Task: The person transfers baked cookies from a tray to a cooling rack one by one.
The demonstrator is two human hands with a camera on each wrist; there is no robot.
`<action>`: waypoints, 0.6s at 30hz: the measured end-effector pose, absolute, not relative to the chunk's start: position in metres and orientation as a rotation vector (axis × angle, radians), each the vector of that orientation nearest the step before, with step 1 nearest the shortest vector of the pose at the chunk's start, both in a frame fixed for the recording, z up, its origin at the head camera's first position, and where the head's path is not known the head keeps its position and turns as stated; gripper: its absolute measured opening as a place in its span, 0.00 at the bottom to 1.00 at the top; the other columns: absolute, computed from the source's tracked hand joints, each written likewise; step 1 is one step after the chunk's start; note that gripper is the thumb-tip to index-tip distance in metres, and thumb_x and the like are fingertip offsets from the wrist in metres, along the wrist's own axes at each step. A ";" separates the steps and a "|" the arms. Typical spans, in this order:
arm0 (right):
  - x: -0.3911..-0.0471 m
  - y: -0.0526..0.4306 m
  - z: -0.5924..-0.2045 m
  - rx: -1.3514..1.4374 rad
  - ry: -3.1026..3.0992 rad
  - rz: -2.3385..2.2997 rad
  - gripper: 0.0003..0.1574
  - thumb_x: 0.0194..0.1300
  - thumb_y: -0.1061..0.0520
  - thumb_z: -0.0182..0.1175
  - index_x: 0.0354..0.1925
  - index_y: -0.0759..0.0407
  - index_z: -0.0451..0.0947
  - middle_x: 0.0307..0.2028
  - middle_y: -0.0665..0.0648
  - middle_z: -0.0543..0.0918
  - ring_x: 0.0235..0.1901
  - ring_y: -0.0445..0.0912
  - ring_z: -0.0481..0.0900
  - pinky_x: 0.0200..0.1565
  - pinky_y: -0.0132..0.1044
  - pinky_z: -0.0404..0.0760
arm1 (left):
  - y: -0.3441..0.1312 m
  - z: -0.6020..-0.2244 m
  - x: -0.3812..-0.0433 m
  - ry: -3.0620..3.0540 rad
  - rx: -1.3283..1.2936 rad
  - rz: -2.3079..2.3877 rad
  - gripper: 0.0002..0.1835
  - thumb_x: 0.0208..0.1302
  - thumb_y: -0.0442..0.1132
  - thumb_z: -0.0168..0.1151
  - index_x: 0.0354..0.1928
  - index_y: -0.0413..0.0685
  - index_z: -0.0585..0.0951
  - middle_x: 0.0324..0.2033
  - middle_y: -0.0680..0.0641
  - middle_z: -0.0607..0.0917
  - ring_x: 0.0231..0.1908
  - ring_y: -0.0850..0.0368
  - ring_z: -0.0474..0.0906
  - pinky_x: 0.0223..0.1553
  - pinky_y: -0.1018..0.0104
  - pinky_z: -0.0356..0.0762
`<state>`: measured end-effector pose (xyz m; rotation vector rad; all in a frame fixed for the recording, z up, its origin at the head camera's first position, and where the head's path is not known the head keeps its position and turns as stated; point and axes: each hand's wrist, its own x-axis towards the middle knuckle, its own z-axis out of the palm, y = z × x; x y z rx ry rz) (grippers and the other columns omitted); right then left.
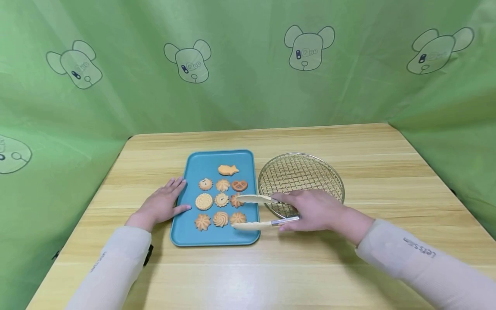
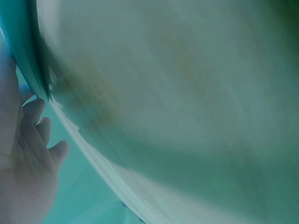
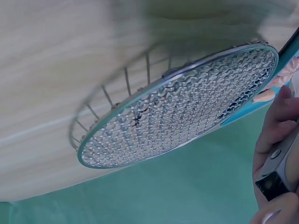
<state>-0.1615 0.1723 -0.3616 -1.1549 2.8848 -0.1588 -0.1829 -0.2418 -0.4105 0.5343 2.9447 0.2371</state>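
A blue tray (image 1: 215, 239) holds several cookies: a fish-shaped one (image 1: 228, 170), a pretzel-shaped one (image 1: 239, 185), a round dotted one (image 1: 204, 201) and flower-shaped and swirled ones (image 1: 221, 219). My left hand (image 1: 162, 204) rests at the tray's left edge, fingers extended and thumb over the rim. In my right hand (image 1: 315, 211) I grip a pair of tongs (image 1: 252, 225) with pale tips and metal arms. The tips are spread apart over the tray's right column, the upper by a brown flower cookie (image 1: 235, 201), the lower across another flower cookie (image 1: 238, 217).
A round wire rack (image 1: 302, 172) stands on the wooden table (image 1: 232, 275) right of the tray, partly behind my right hand. In the right wrist view the rack (image 3: 182, 112) appears edge-on. Green curtains (image 1: 248, 99) with mouse-like drawings surround the table.
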 end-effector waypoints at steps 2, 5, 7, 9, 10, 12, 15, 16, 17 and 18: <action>-0.162 0.171 -0.361 -1.179 2.882 -0.149 0.53 0.49 0.22 0.60 0.66 0.47 0.68 0.41 0.55 0.84 0.27 0.42 0.78 0.22 0.39 0.77 | -0.242 -0.411 -0.183 2.945 0.534 0.236 0.44 0.67 0.58 0.54 0.73 0.37 0.52 0.72 0.38 0.50 0.70 0.38 0.43 0.67 0.42 0.49; -0.163 0.170 -0.359 -1.186 2.865 -0.125 0.53 0.49 0.22 0.60 0.66 0.47 0.70 0.38 0.54 0.84 0.24 0.41 0.75 0.21 0.37 0.75 | -0.242 -0.411 -0.183 2.945 0.534 0.237 0.44 0.67 0.59 0.54 0.73 0.37 0.52 0.72 0.38 0.50 0.70 0.38 0.43 0.67 0.43 0.49; -0.164 0.169 -0.357 -1.179 2.848 -0.096 0.52 0.50 0.22 0.59 0.66 0.47 0.69 0.40 0.55 0.84 0.22 0.40 0.74 0.22 0.37 0.76 | -0.242 -0.411 -0.183 2.945 0.537 0.236 0.44 0.67 0.59 0.54 0.73 0.37 0.52 0.72 0.38 0.50 0.70 0.38 0.43 0.67 0.43 0.49; -0.164 0.168 -0.354 -1.171 2.828 -0.075 0.52 0.50 0.22 0.58 0.66 0.46 0.69 0.39 0.53 0.83 0.20 0.39 0.70 0.22 0.37 0.75 | -0.242 -0.412 -0.183 2.945 0.536 0.234 0.44 0.67 0.59 0.54 0.73 0.37 0.52 0.72 0.38 0.50 0.70 0.38 0.43 0.67 0.43 0.49; -0.165 0.167 -0.353 -1.169 2.819 -0.067 0.51 0.50 0.22 0.58 0.66 0.46 0.69 0.39 0.53 0.83 0.19 0.38 0.68 0.22 0.36 0.74 | -0.242 -0.412 -0.183 2.945 0.535 0.233 0.45 0.67 0.59 0.54 0.73 0.37 0.52 0.72 0.38 0.50 0.70 0.38 0.43 0.67 0.43 0.49; -0.165 0.166 -0.351 -1.167 2.804 -0.061 0.51 0.51 0.23 0.59 0.66 0.46 0.70 0.39 0.52 0.83 0.18 0.37 0.66 0.22 0.36 0.74 | -0.242 -0.412 -0.183 2.948 0.538 0.229 0.45 0.67 0.59 0.54 0.73 0.37 0.52 0.72 0.38 0.51 0.70 0.38 0.44 0.67 0.43 0.49; -0.166 0.164 -0.348 -1.166 2.780 -0.059 0.50 0.51 0.23 0.59 0.65 0.47 0.70 0.31 0.46 0.81 0.17 0.38 0.65 0.21 0.36 0.71 | -0.243 -0.412 -0.183 2.947 0.534 0.230 0.45 0.67 0.59 0.54 0.73 0.37 0.52 0.72 0.38 0.50 0.70 0.38 0.43 0.67 0.43 0.49; -0.166 0.163 -0.347 -1.167 2.774 -0.055 0.50 0.51 0.23 0.59 0.65 0.47 0.71 0.29 0.44 0.79 0.17 0.38 0.65 0.20 0.35 0.71 | -0.243 -0.412 -0.183 2.947 0.533 0.230 0.45 0.67 0.59 0.54 0.73 0.37 0.52 0.72 0.38 0.50 0.70 0.38 0.43 0.67 0.43 0.49; -0.166 0.163 -0.346 -1.167 2.767 -0.052 0.50 0.51 0.24 0.59 0.65 0.47 0.71 0.25 0.43 0.76 0.16 0.38 0.64 0.19 0.35 0.69 | -0.243 -0.412 -0.183 2.947 0.533 0.229 0.45 0.67 0.59 0.54 0.73 0.37 0.52 0.72 0.38 0.50 0.70 0.38 0.43 0.67 0.43 0.49; -0.166 0.163 -0.346 -1.176 2.761 -0.050 0.49 0.52 0.24 0.60 0.65 0.48 0.71 0.23 0.42 0.74 0.16 0.38 0.63 0.19 0.35 0.69 | -0.243 -0.412 -0.183 2.944 0.528 0.231 0.45 0.67 0.59 0.54 0.73 0.38 0.52 0.73 0.39 0.50 0.71 0.38 0.43 0.67 0.43 0.49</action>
